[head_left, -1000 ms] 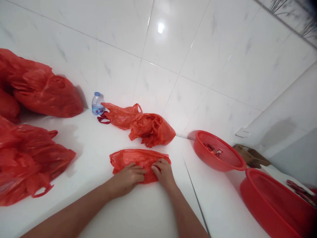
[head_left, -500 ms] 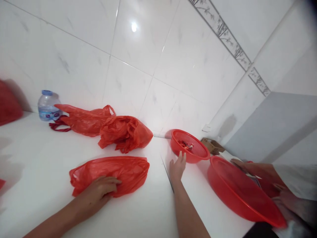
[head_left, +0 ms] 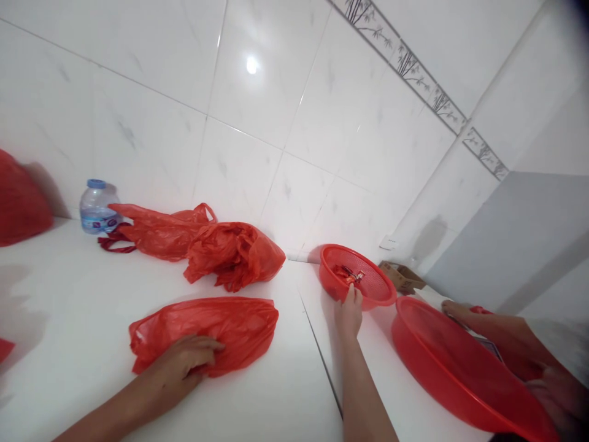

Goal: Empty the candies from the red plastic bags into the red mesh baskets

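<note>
My left hand (head_left: 186, 362) is closed on the near side of a bulging red plastic bag (head_left: 243, 334) lying on the white table, its fingers bent over the film. What is inside the bag is hidden. My right hand (head_left: 348, 314) reaches forward to a small red mesh basket (head_left: 384, 294), its fingers hooked over the near rim and the thumb outside. Several small red-wrapped pieces (head_left: 352, 275) lie in the basket, close to my fingertips.
Crumpled red plastic bags (head_left: 237, 255) and a water bottle (head_left: 97, 209) stand along the tiled wall. A large red basin (head_left: 437, 374) is at right, with another person's arm (head_left: 501, 328) beyond it. A cardboard box (head_left: 402, 276) sits behind; a seam (head_left: 322, 356) crosses the tabletop.
My right hand has moved forward and right, from open fingers short of the small basket to closing on its rim. My left hand stays at the bag. The view has shifted slightly.
</note>
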Tool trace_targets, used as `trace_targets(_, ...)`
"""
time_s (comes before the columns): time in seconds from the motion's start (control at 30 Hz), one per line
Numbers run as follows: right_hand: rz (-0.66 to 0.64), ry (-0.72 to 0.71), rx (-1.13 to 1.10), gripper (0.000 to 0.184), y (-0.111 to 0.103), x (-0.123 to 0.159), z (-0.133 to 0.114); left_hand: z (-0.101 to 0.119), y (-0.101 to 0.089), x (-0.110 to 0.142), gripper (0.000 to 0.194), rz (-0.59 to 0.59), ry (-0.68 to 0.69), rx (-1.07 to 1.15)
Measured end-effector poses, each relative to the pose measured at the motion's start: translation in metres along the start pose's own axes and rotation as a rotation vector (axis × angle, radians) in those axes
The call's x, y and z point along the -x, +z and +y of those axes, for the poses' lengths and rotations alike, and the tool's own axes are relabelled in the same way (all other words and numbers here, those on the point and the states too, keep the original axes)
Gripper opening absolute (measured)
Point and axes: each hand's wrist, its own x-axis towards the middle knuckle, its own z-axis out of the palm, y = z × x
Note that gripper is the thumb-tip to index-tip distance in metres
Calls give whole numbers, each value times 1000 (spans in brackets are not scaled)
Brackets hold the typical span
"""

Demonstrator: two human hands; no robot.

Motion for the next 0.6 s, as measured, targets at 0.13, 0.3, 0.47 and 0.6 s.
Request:
trace_targets(0.13, -17, 5, -8, 50, -9, 6, -2, 5, 0, 0, 27, 41, 10, 2)
trace_targets(0.3, 15, 22, -25, 47, -16, 18, -5, 8, -3, -1, 25, 1, 8, 31)
trace_targets(0.47, 27, -18, -41, 45, -24, 33, -8, 7, -2, -1, 28, 38, 8, 19)
trace_targets(0.6, -17, -60, -21, 46, -35, 50, -9, 4, -4, -2, 26, 24, 15, 37)
